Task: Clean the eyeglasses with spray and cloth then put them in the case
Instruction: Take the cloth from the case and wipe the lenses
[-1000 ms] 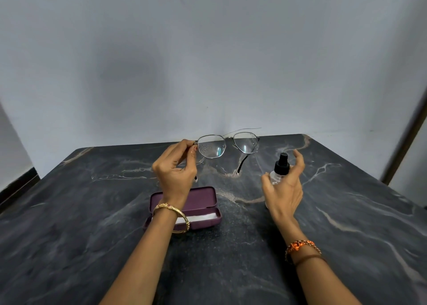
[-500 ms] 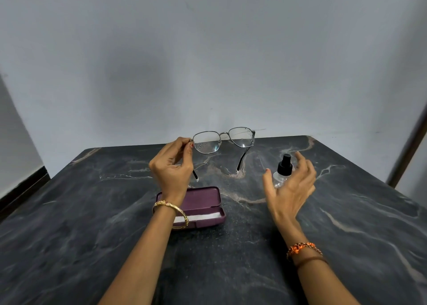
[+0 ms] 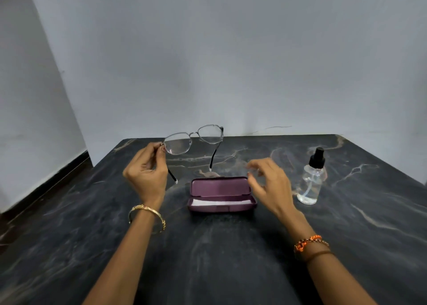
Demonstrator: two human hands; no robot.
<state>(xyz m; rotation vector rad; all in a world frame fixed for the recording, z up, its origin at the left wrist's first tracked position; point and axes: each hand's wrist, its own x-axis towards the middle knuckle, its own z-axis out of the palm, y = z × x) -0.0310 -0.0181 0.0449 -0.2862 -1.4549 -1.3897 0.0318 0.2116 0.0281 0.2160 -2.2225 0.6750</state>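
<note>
My left hand (image 3: 146, 175) pinches the left hinge of the metal-framed eyeglasses (image 3: 194, 138) and holds them up above the table, temples unfolded and hanging down. An open purple case (image 3: 220, 195) lies on the dark marble table (image 3: 208, 258) between my hands, with a white cloth (image 3: 219, 203) folded in its lower half. My right hand (image 3: 269, 183) hovers blurred over the case's right end, fingers loosely spread and holding nothing. The clear spray bottle (image 3: 312, 180) with a black nozzle stands upright to the right of that hand, apart from it.
A grey wall rises right behind the table's far edge. The floor and a dark skirting board (image 3: 46, 180) show at the left. The table's right edge runs diagonally past the bottle.
My right hand has let go of the spray bottle, which now stands on the table, and moved left over the case. My left hand still holds the glasses.
</note>
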